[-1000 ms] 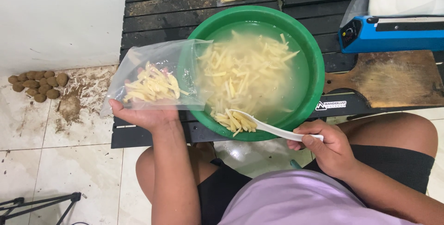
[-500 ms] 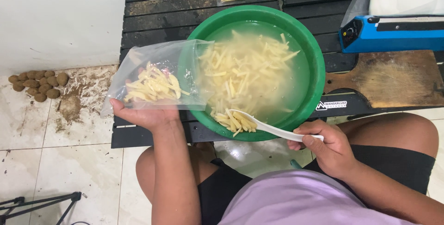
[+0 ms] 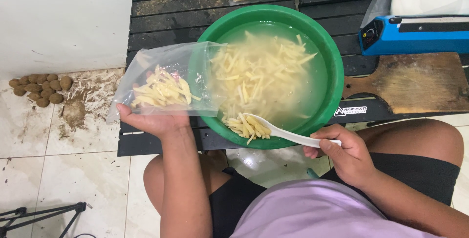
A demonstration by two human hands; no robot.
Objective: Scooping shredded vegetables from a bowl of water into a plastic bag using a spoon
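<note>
Head view, left hand [image 3: 155,120] gripping clear bag [image 3: 166,79] of potato sticks, right hand [image 3: 342,152] closed on white spoon [image 3: 286,134] at green basin [image 3: 327,47] rim

Clear bag [image 3: 163,79] part-filled, tilted; white spoon [image 3: 278,131] — loaded, on basin rim

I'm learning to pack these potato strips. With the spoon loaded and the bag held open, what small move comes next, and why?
Probably swing the white plastic spoon in the right hand left into the clear plastic bag that the left hand holds open: it carries strips at the green basin rim.
</note>
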